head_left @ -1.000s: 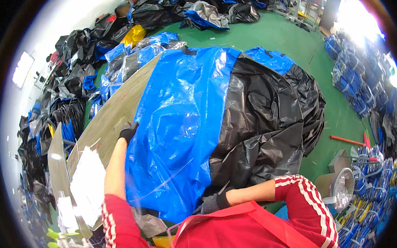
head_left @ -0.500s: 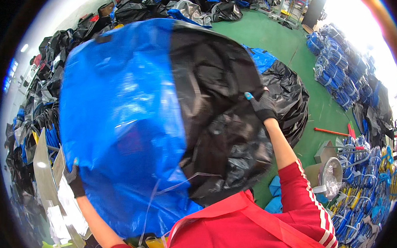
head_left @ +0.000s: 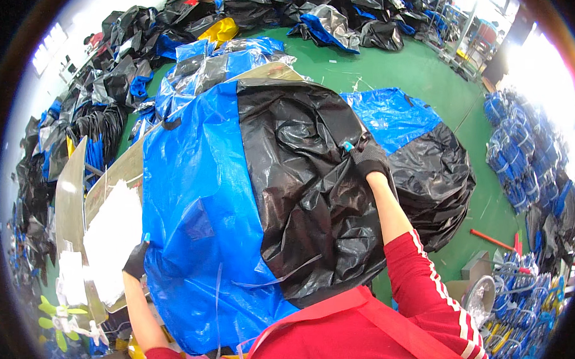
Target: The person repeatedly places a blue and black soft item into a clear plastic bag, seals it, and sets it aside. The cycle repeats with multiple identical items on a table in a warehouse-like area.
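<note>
Head view: large blue-and-black plastic sheet point(head_left: 248, 203) held up and spread over a desk point(head_left: 113, 173), filling the middle of the picture.
Sheet position: blue half on the left, black half on the right, lower edge hanging near the red apron, top edge reaching the far end of the desk.
Second sheet: similar blue-and-black sheet point(head_left: 421, 152) lying crumpled on the green floor point(head_left: 399, 69) behind the right arm; risk of catching or dragging it along.
White stack: pale sheets point(head_left: 108, 236) on the desk just beside the left edge; risk of being swept off by the swinging plastic.
Right hand point(head_left: 367, 158): gloved, closed in a pinch on the black edge; slippery film, grip likely to slide.
Left hand point(head_left: 134, 261): gloved, clamped on the blue edge low down; uneven pull likely to skew or tear the sheet.
Loose strip: thin clear band point(head_left: 277, 280) trailing across the front; possible snag.
</note>
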